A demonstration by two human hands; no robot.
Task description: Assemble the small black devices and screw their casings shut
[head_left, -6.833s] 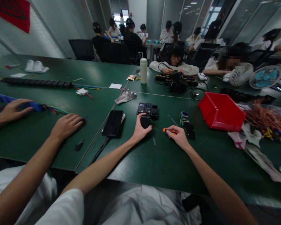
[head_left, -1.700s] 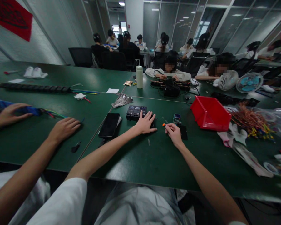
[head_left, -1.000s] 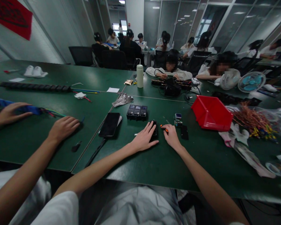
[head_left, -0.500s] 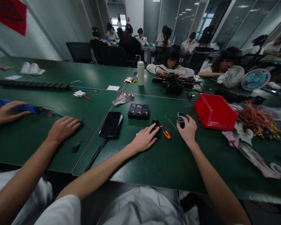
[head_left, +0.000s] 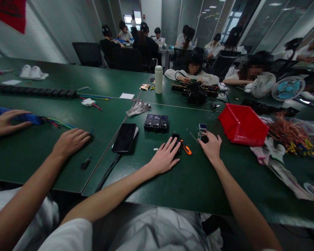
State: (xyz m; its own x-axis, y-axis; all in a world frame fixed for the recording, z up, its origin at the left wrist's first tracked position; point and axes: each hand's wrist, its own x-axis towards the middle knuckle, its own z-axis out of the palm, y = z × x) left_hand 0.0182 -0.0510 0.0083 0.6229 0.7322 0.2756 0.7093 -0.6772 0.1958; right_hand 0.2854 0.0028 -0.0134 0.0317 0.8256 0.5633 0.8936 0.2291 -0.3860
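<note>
Since the left hand [head_left: 164,157] lies open-fingered over a small black case [head_left: 176,135], it's probably steadying it; orange-handled screwdriver [head_left: 186,148] is parked just beside. Right hand [head_left: 211,145] curls at the circuit board [head_left: 202,127] further right, can't tell if it's gripping.

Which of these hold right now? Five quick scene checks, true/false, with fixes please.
1. The left hand lies over the black case, partly hiding it. True.
2. The right hand is at the board. True.
3. The right hand holds the orange tool. False: the orange tool lies on the table, between the two hands.
4. The red bin sits left of the phone. False: the red bin is to the phone's right.
5. The bottle stands upright. True.
</note>
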